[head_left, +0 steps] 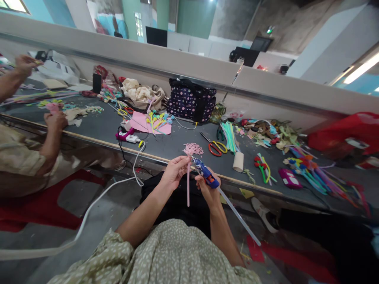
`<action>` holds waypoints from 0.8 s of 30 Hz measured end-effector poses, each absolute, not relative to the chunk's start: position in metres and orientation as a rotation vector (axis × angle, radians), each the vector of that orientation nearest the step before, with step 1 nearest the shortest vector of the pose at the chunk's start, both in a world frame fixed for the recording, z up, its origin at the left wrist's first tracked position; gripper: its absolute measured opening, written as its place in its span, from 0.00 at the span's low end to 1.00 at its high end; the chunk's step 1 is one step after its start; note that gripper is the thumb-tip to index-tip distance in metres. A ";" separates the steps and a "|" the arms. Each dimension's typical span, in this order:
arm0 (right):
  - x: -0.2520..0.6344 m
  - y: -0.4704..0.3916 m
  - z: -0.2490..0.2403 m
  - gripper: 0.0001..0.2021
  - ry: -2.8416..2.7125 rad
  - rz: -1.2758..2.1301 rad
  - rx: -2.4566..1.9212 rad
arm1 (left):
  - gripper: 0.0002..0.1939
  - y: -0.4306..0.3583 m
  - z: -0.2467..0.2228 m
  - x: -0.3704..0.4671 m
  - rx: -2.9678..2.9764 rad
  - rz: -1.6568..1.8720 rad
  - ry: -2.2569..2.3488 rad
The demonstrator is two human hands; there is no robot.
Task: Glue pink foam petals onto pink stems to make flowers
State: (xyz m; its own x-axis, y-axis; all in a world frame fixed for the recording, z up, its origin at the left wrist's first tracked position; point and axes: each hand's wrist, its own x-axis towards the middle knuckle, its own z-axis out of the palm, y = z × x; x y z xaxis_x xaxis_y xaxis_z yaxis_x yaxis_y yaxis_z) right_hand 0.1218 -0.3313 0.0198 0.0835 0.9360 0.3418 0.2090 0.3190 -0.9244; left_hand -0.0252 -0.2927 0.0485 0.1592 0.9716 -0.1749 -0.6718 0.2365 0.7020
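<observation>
Between the fingertips of my left hand (177,170) is a pink pipe cleaner flower stem (188,188), its long end hanging down and its pink top up by the table edge. My right hand (211,188) is wrapped round a blue hot glue gun (205,172), whose nozzle meets the flower just below its head. A long translucent glue stick (240,217) sticks out of the gun's back. Just beyond, small pink pieces (194,148) lie in a pile on the dark table. Scissors with red and yellow handles (217,148) rest to the right of the pile.
A pink sheet (142,122) holds pipe cleaner pieces. Behind it stands a dotted bag (192,99). A cardboard tube (238,162) and green pipe cleaners (228,136) lie to the right. A white cable (97,194) hangs off the table at left, near a co-worker's hand (55,120).
</observation>
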 end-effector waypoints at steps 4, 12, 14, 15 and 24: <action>0.123 -0.331 0.019 0.18 -1.414 0.773 -1.135 | 0.15 -0.292 0.048 -0.025 0.542 1.258 0.685; 0.126 -0.331 0.014 0.21 -1.474 0.725 -1.161 | 0.15 -0.294 0.049 -0.025 0.563 1.256 0.686; 0.127 -0.331 0.013 0.21 -1.490 0.715 -1.167 | 0.15 -0.295 0.049 -0.025 0.567 1.257 0.685; 0.127 -0.331 0.012 0.21 -1.501 0.712 -1.167 | 0.15 -0.295 0.049 -0.025 0.568 1.258 0.684; 0.126 -0.331 0.015 0.23 -1.535 0.670 -1.156 | 0.14 -0.295 0.051 -0.026 0.586 1.256 0.676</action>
State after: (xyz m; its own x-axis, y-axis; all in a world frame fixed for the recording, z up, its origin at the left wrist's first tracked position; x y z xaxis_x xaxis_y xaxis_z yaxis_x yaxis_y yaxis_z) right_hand 0.1261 -0.3307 0.0155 0.0196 0.9145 0.4042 0.3258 0.3764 -0.8673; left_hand -0.0263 -0.2952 0.0509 0.1687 0.9760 -0.1378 -0.6522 0.2153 0.7268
